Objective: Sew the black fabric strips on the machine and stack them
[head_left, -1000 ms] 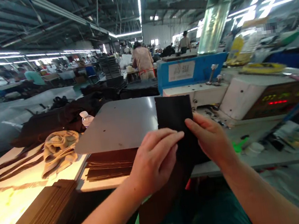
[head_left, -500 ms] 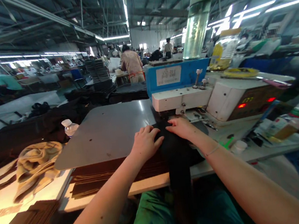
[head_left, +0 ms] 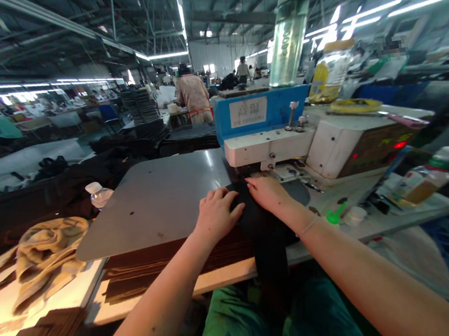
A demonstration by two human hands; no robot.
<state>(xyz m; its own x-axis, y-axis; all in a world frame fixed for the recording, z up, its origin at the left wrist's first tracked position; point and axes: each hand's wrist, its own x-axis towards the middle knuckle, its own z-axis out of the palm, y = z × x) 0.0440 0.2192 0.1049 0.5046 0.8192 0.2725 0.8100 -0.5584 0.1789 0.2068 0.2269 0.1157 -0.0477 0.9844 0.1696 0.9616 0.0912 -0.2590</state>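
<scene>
A strip of black fabric runs from under the sewing machine's head over the table edge and down towards my lap. My left hand lies on the strip's left side and the grey metal plate, thumb apart from the outstretched fingers. On the strip's right side, my right hand has its fingers drawn together on the fabric, close in front of the needle area. What lies beneath its fingertips is hidden.
Brown folded pieces are stacked under the plate. To the left are a crumpled tan cloth and a small bottle. A tall bottle stands on the machine; a green-capped bottle is at right. A co-worker stands ahead.
My right hand's fingers have drawn closer together and shifted slightly left on the fabric. My left hand stays nearly in place. The whole view has shifted a little.
</scene>
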